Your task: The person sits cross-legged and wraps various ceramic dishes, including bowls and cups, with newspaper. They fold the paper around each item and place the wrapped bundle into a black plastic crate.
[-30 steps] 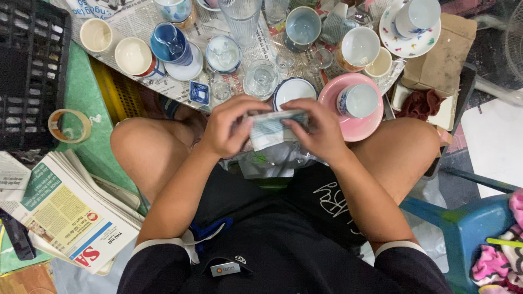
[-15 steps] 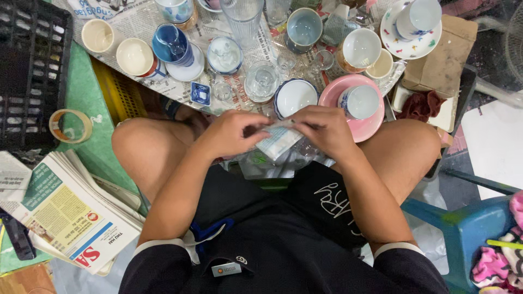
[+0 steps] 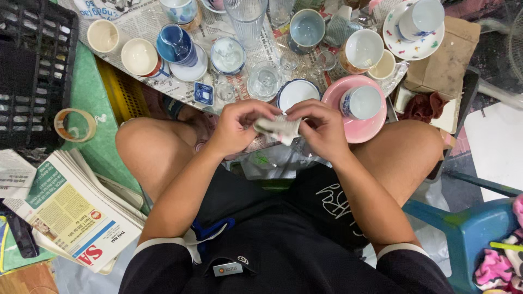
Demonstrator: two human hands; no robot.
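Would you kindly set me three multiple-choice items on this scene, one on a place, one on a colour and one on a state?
1. Where does the roll of tape lie?
A. on the green mat by the black crate
B. on the pink saucer
C. on the blue chair

2. What colour is the saucer by the right hand?
A. green
B. pink
C. black

3. How is the small wrapped bundle held?
A. by the left hand alone
B. lying untouched on the lap
C. between both hands

Key: 1 A, the tape rests on the green mat beside the black crate; 2 B, it is plainly pink; 3 C, fingers of both hands pinch it.
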